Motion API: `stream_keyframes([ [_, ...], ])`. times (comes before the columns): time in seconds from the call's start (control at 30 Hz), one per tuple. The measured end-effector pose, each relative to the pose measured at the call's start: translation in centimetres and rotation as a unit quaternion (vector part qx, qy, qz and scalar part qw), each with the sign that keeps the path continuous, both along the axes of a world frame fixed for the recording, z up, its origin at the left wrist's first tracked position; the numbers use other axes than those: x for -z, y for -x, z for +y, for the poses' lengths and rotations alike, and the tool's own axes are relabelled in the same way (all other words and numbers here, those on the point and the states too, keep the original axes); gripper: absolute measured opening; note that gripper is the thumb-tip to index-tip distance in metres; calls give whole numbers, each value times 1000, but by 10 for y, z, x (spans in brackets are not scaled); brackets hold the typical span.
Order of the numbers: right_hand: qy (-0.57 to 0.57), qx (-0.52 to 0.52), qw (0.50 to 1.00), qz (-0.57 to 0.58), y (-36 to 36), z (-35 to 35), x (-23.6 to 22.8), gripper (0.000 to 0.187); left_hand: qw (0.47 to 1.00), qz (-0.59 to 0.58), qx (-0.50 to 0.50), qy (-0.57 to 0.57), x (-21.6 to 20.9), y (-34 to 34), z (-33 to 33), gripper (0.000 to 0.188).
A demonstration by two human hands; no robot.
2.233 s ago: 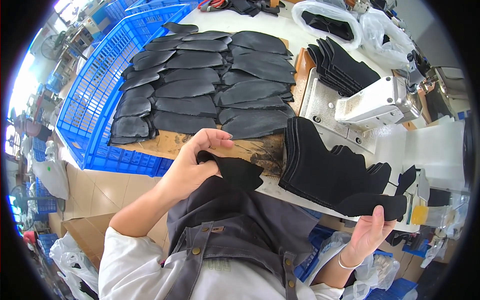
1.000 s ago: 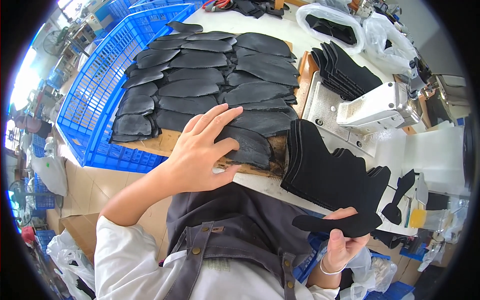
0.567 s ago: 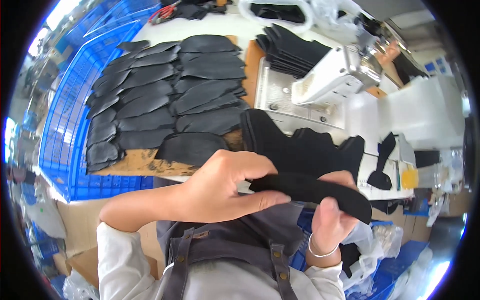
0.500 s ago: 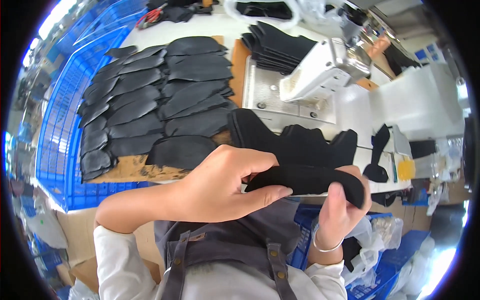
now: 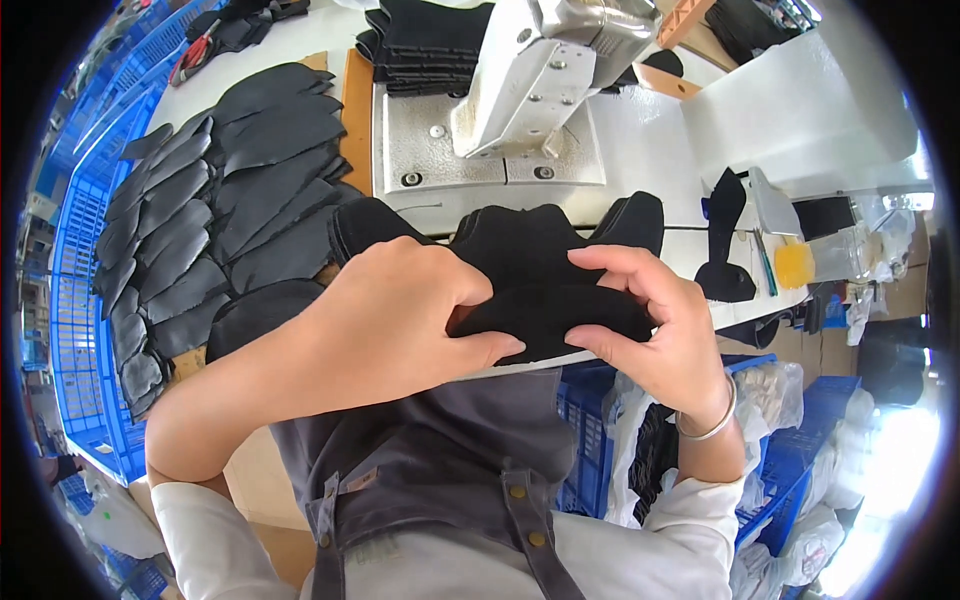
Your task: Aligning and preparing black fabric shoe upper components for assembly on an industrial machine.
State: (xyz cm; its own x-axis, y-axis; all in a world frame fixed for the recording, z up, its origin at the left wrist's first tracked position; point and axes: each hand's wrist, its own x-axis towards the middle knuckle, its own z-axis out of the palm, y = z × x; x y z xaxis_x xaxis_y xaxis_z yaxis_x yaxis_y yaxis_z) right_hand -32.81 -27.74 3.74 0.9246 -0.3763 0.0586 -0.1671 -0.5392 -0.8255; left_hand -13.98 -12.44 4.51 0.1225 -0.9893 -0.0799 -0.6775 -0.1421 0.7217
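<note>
I hold a black fabric piece (image 5: 555, 315) with both hands, just in front of the sewing machine (image 5: 540, 70), close to my chest and above the near edge of the worktop (image 5: 650, 150). My left hand (image 5: 385, 330) has its grip closed on the piece's left end, thumb underneath and fingers curled over the top. My right hand (image 5: 650, 325) pinches the right end between thumb and forefinger. The piece sits over a stack of like black pieces (image 5: 530, 235) that lies on the worktop in front of the machine's base.

To the left of the machine, rows of black cut pieces (image 5: 230, 190) lie overlapped on a board, and beyond them stands a blue crate (image 5: 75, 290). Behind the machine there is another pile of black pieces (image 5: 425, 40). To the right of the machine a single black piece (image 5: 722, 235) lies by itself.

The risk I see: the fabric is soft and dark against a dark stack, so my fingers could catch a second piece from the stack below without my noticing. A loose pinch on the right would let that end droop and fold. A careless elbow to the left could also disturb the laid-out rows.
</note>
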Motion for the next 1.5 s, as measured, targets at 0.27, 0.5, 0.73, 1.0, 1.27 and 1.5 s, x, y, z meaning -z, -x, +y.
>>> stream_keyframes([
  [0.27, 66, -47, 996, -24, -6, -2, 2, 46, 1000, 7, 7, -13, 2, -3, 0, 53],
  [0.5, 76, -41, 996, -36, -5, 0, 6, 46, 999, -19, 23, 26, 5, -2, -1, 52],
  [0.73, 76, -3, 997, -25, -5, 5, 5, 49, 999, -18, 22, 21, 5, -3, -1, 50],
  [1.0, 129, -34, 991, -21, -15, 8, 5, 58, 998, -67, 19, 2, 1, -1, 2, 44],
  [1.27, 128, -61, 988, 60, -24, 8, -7, 65, 1000, -16, -17, -17, -3, -15, 17, 35],
  [1.5, 158, -62, 983, 77, -26, 12, -14, 61, 999, -41, 23, 14, 4, -17, 18, 30],
])
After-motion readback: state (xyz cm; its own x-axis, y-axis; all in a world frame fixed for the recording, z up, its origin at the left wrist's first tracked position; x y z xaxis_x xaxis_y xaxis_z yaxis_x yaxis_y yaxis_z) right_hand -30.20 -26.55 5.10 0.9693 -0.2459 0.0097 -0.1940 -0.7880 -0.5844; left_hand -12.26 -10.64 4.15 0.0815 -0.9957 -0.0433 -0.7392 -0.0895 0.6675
